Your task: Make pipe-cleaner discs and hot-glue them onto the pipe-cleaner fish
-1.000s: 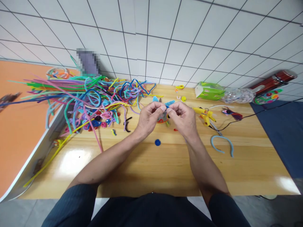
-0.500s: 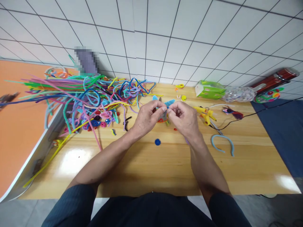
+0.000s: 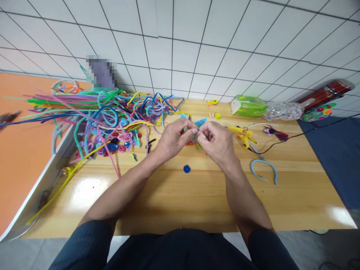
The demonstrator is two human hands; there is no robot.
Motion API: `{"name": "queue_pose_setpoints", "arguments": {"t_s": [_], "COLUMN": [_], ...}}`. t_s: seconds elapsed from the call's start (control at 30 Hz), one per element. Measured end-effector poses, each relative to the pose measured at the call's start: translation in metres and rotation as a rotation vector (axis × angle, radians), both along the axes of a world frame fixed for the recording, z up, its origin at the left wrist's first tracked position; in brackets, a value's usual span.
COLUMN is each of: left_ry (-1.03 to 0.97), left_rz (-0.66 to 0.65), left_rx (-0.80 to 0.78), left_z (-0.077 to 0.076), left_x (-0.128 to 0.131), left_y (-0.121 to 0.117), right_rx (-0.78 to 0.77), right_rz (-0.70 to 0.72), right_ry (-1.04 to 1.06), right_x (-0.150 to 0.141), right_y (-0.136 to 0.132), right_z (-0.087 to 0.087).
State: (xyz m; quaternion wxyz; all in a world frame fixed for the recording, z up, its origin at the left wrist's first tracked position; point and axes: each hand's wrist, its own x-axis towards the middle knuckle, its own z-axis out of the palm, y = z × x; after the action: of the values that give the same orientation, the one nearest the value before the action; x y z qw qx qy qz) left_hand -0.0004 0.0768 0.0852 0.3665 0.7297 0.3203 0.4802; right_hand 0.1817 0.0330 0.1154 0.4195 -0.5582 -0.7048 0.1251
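Note:
My left hand (image 3: 176, 138) and my right hand (image 3: 216, 141) meet over the middle of the table, thumbs and forefingers pinched together. Between the fingertips a short bit of blue pipe cleaner (image 3: 198, 129) shows; most of it is hidden. Just beyond the fingers lies something with light-blue striped, pointed pieces (image 3: 201, 122). Below them, partly covered by my hands, an orange-edged rounded thing (image 3: 191, 143) shows. A dark blue button-like disc (image 3: 187, 168) rests on the wood nearer to me.
A tangled heap of coloured pipe cleaners (image 3: 112, 116) covers the left. To the right are a yellow glue gun (image 3: 243, 134) with a black cord, a bent light-blue pipe cleaner (image 3: 263, 162), a green packet (image 3: 249, 107) and a red flask (image 3: 327, 95). A tiled wall (image 3: 185, 48) stands behind.
Both hands stay pinched together and have shifted only slightly. The right fingers have curled in closer to the left ones, and less of the blue pipe cleaner shows.

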Motion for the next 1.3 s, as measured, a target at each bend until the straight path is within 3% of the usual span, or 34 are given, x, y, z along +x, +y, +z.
{"name": "queue_pose_setpoints", "arguments": {"t_s": [0.2, 0.37, 0.5, 0.63, 0.9, 1.13, 1.3], "left_ry": [-0.27, -0.389, -0.223, -0.097, -0.422, -0.144, -0.265], "left_rz": [0.039, 0.017, -0.063, -0.012, -0.042, -0.081, -0.061], "left_rx": [-0.252, -0.413, -0.27, -0.089, -0.497, -0.234, -0.295], "left_z": [-0.008, -0.014, -0.01, -0.003, -0.01, -0.009, -0.01], "left_x": [0.015, 0.024, 0.013, 0.003, 0.022, 0.01, 0.011], "left_y": [-0.009, -0.012, -0.003, 0.003, -0.013, -0.003, -0.005], "right_rx": [-0.171, -0.177, -0.107, -0.101, -0.161, -0.039, -0.099], "right_rz": [0.023, 0.027, -0.016, 0.011, 0.012, -0.004, 0.018], "right_ry": [0.257, 0.288, 0.146, 0.095, 0.271, 0.024, 0.11], "right_x": [-0.003, -0.002, 0.0, 0.001, -0.001, 0.005, 0.004], "right_y": [0.002, 0.004, 0.002, 0.001, 0.003, 0.001, 0.002], "right_z": [-0.002, -0.005, -0.004, -0.001, -0.003, 0.002, 0.001]}}
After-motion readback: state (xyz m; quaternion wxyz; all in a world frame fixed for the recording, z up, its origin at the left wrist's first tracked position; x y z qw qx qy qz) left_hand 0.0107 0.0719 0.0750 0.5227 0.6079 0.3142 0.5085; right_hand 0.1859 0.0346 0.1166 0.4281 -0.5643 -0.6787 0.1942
